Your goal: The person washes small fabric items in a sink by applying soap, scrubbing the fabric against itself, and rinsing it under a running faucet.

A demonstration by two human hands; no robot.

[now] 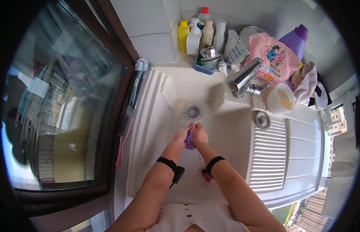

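Note:
My left hand (180,137) and my right hand (200,134) are together over the basin of a white laundry sink (175,95). Both grip a small purple cloth (190,142), squeezed between them, with its lower end bulging out below the fingers. Whitish suds or water coat my left hand. Just beyond my fingertips lies the round drain (193,112), with some foam around it. Below my right forearm is a dark and red item (207,175); the arm hides part of it, and I cannot tell what it is.
A chrome faucet (245,76) rises behind the basin. Right of it are a white tub (281,99), a metal strainer (263,120) and a ribbed washboard (268,156). Bottles (208,30) and a pink detergent bag (274,55) line the back. Brushes (124,136) lie left, beside a framed window (110,95).

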